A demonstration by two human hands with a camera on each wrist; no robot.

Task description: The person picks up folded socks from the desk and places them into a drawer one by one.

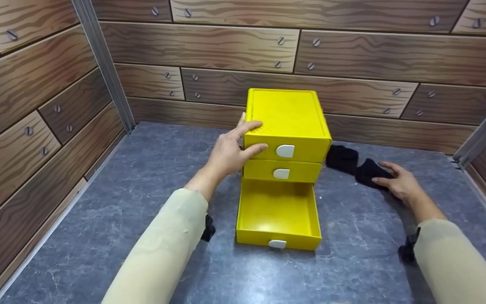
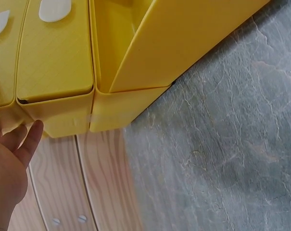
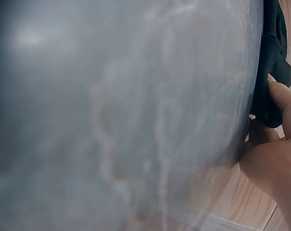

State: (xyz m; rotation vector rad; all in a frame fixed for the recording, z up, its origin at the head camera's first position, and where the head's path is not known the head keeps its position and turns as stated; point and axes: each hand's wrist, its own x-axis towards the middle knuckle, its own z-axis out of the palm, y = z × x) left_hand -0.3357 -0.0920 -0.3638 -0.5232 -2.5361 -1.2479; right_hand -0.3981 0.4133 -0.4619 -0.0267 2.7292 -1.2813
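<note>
A yellow three-drawer unit (image 1: 285, 114) stands in the middle of the head view with its bottom drawer (image 1: 276, 207) pulled out and bare inside. The two upper drawers are closed. My left hand (image 1: 229, 151) rests on the unit's upper left corner, forefinger along the top and thumb across the top drawer's front. To the right, my right hand (image 1: 403, 183) pinches a black sock (image 1: 370, 172) between thumb and fingers, close over the table. A second black sock (image 1: 342, 159) lies beside it, near the unit's right side. Dark cloth (image 3: 270, 62) shows at the thumb in the right wrist view.
White pull tabs (image 1: 285, 151) stick out from the drawer fronts. Wood-patterned walls (image 1: 209, 46) enclose the back and sides of the grey marbled table (image 1: 150, 169). Metal posts (image 1: 103, 59) stand at the corners.
</note>
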